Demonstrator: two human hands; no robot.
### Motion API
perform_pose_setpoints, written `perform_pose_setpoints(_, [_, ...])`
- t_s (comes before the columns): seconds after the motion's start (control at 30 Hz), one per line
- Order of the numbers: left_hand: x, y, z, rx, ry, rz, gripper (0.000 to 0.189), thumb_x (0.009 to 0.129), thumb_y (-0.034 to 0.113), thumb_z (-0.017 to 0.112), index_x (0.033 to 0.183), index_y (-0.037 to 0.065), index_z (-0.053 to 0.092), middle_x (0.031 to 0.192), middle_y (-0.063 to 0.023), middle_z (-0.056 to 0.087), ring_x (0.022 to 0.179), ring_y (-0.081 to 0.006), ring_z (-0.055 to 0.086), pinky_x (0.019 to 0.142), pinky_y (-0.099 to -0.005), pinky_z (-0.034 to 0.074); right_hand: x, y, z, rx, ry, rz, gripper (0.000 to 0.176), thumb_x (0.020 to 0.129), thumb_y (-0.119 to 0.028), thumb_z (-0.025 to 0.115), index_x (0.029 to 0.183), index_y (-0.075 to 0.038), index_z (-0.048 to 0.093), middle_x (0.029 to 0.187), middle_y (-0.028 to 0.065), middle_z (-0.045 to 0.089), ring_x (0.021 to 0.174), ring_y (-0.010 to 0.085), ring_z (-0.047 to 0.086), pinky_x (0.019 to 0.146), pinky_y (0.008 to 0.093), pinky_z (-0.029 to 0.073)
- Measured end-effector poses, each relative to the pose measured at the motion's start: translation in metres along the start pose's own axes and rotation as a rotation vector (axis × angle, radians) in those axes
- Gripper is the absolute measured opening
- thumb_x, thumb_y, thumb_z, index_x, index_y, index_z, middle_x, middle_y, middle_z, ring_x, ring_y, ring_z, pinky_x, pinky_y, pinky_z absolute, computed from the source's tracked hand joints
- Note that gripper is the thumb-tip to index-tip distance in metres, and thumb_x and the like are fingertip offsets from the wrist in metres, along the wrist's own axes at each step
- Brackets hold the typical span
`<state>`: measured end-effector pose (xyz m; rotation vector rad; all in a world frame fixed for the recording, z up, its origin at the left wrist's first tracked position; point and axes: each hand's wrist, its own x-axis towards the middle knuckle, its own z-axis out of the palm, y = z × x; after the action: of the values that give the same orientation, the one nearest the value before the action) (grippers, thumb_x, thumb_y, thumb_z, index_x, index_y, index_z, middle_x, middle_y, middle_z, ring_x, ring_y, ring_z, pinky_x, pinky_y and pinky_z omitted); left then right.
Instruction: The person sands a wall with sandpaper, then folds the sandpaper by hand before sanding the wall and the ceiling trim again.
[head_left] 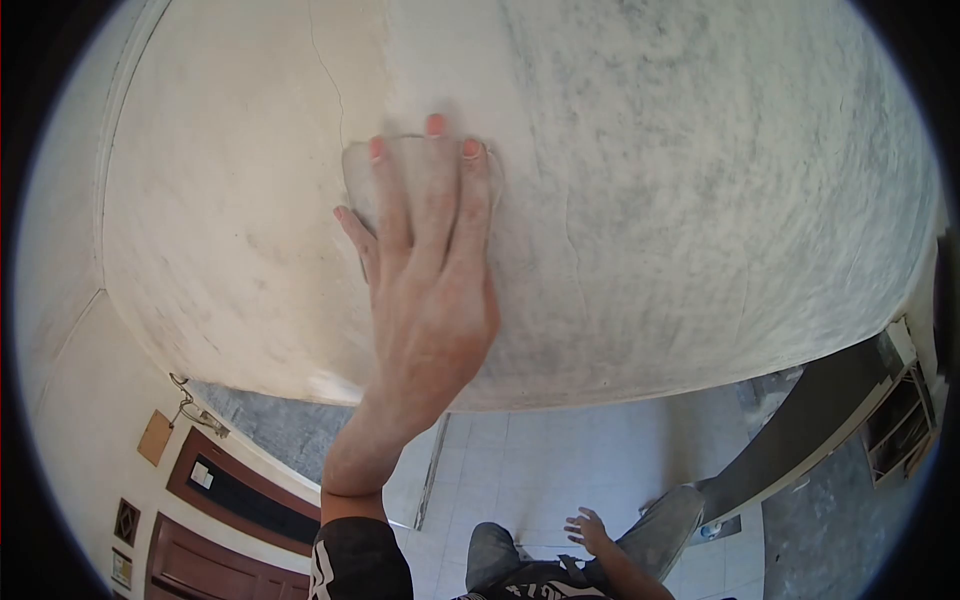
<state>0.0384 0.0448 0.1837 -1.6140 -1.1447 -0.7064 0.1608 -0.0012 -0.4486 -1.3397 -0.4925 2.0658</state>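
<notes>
My left hand (430, 290) reaches up and lies against a pale plastered surface (660, 190), its back dusty and its fingers stretched upward. Under the fingers it presses a thin greyish-beige sheet, which looks like sandpaper (358, 175), flat to the plaster. The sheet's edges show on both sides of the fingers; my thumb is hidden. My right hand (590, 530) is low down near my right thigh, with spread fingers and nothing in them. Grey mottled patches cover the plaster on the right, and a thin crack runs down above the sheet.
Below the plaster's lower edge lies a light tiled floor (560, 450). A brown door (220, 570) and a wall with loose wires (185, 400) stand at lower left. On the right are a dark curved band (800, 440) and a framed rack (900, 425).
</notes>
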Motion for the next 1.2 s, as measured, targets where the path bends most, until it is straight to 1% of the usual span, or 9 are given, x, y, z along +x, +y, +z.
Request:
perform_pose_setpoints(0.23, [-0.006, 0.006, 0.024, -0.06, 0.112, 0.033, 0.047, 0.099, 0.016, 0.053, 0.142, -0.001, 0.048, 0.153, -0.0157, 0.042, 0.146, -0.035, 0.031, 0.117, -0.0625, 0.013, 0.016, 0.007, -0.004, -0.033, 0.01, 0.017, 0.054, 0.095, -0.014, 0.049, 0.146, -0.014, 0.03, 0.123, 0.0181, 0.063, 0.1, 0.0292, 0.066, 0.08, 0.0452, 0.053])
perform_pose_setpoints(0.43, [0.065, -0.01, 0.018, 0.155, 0.383, 0.147, 0.044, 0.098, 0.014, 0.054, 0.139, -0.003, 0.052, 0.147, -0.0188, 0.049, 0.142, -0.0307, 0.041, 0.117, -0.0543, 0.023, 0.017, 0.013, -0.001, -0.155, -0.009, 0.077, 0.049, 0.098, -0.013, 0.044, 0.146, -0.013, 0.032, 0.124, 0.019, 0.063, 0.099, 0.0288, 0.067, 0.081, 0.0442, 0.054])
perform_pose_setpoints(0.53, [0.035, -0.004, 0.021, 0.138, 0.301, 0.105, 0.043, 0.098, 0.014, 0.054, 0.138, 0.0, 0.054, 0.146, -0.0168, 0.05, 0.14, -0.0306, 0.043, 0.117, -0.0524, 0.026, 0.014, 0.012, -0.005, -0.138, 0.013, 0.074, 0.048, 0.098, -0.014, 0.044, 0.145, -0.013, 0.033, 0.122, 0.0185, 0.064, 0.099, 0.0285, 0.067, 0.08, 0.0435, 0.054])
perform_pose_setpoints(0.63, [0.013, -0.006, 0.023, 0.09, 0.233, 0.121, 0.043, 0.099, 0.014, 0.053, 0.139, 0.001, 0.054, 0.147, -0.0136, 0.051, 0.14, -0.0299, 0.043, 0.117, -0.0524, 0.026, 0.02, 0.008, -0.006, -0.106, 0.033, 0.047, 0.046, 0.098, -0.015, 0.045, 0.143, -0.013, 0.035, 0.121, 0.0181, 0.064, 0.099, 0.0284, 0.067, 0.08, 0.0433, 0.054])
perform_pose_setpoints(0.87, [0.066, -0.007, 0.028, -0.029, 0.412, 0.086, 0.043, 0.099, 0.012, 0.053, 0.14, 0.0, 0.052, 0.151, -0.0127, 0.046, 0.143, -0.0297, 0.038, 0.116, -0.0595, 0.021, 0.012, 0.017, -0.002, -0.288, -0.055, 0.108, 0.044, 0.099, -0.016, 0.048, 0.142, -0.012, 0.04, 0.123, 0.0177, 0.064, 0.102, 0.0282, 0.066, 0.082, 0.0424, 0.054])
perform_pose_setpoints(0.97, [0.036, -0.002, 0.035, -0.109, 0.32, 0.147, 0.042, 0.095, 0.016, 0.057, 0.133, -0.001, 0.058, 0.15, -0.0153, 0.046, 0.142, -0.0285, 0.039, 0.113, -0.0643, 0.024, 0.002, 0.009, 0.0, -0.443, -0.105, -0.024, 0.04, 0.099, -0.017, 0.051, 0.138, -0.009, 0.047, 0.122, 0.0162, 0.065, 0.104, 0.0269, 0.066, 0.083, 0.0396, 0.054])
perform_pose_setpoints(1.07, [0.024, -0.008, 0.04, -0.197, 0.279, 0.246, 0.044, 0.095, 0.018, 0.058, 0.134, 0.001, 0.058, 0.151, -0.0117, 0.046, 0.144, -0.0245, 0.037, 0.116, -0.0617, 0.023, -0.027, -0.04, -0.003, -0.556, -0.27, -0.165, 0.04, 0.098, -0.016, 0.053, 0.137, -0.007, 0.051, 0.123, 0.0153, 0.065, 0.102, 0.0252, 0.067, 0.085, 0.0379, 0.055])
perform_pose_setpoints(1.17, [0.025, -0.015, 0.03, -0.293, 0.169, 0.442, 0.045, 0.092, 0.016, 0.062, 0.135, 0.004, 0.057, 0.147, -0.008, 0.051, 0.141, -0.0261, 0.042, 0.118, -0.057, 0.024, -0.101, -0.131, 0.008, -0.652, -0.448, -0.352, 0.039, 0.101, -0.018, 0.056, 0.135, -0.001, 0.053, 0.122, 0.0141, 0.064, 0.108, 0.0201, 0.065, 0.092, 0.0358, 0.053])
perform_pose_setpoints(1.2, [0.025, -0.014, 0.03, -0.322, 0.173, 0.512, 0.045, 0.091, 0.018, 0.063, 0.134, 0.007, 0.059, 0.146, -0.0058, 0.052, 0.14, -0.0246, 0.043, 0.118, -0.0548, 0.026, -0.139, -0.172, 0.021, -0.752, -0.447, -0.584, 0.036, 0.1, -0.016, 0.057, 0.133, -0.001, 0.054, 0.121, 0.0133, 0.065, 0.107, 0.0186, 0.066, 0.091, 0.0343, 0.053])
